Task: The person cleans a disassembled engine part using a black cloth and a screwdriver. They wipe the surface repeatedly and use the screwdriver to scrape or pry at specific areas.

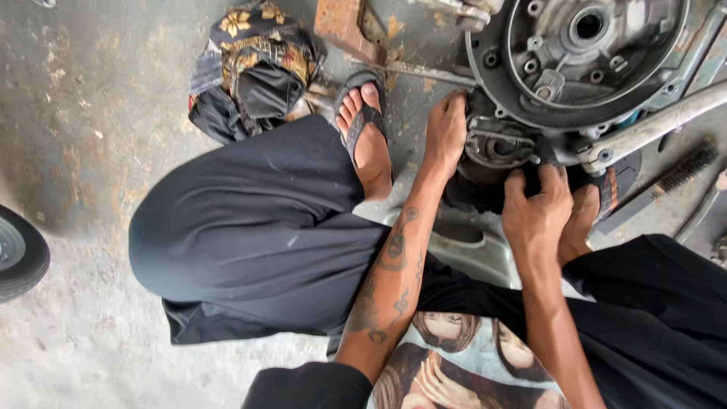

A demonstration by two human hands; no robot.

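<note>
I sit low on a concrete floor, knees apart, in black trousers. A grey metal engine casing [583, 57] with a round open housing lies in front of me. My left hand [445, 130] reaches forward and presses its fingers against the casing's lower left side. My right hand [536, 204] grips a dark engine part [496, 148] below the casing, fingers curled over it. What lies under both hands is hidden. My sandalled left foot [367, 129] rests beside the left hand.
A patterned dark cloth bundle [254, 68] lies at the upper left. A rusty metal block [344, 24] sits near it. A wire brush [685, 168] lies at the right. A tyre edge [21, 254] shows at the far left.
</note>
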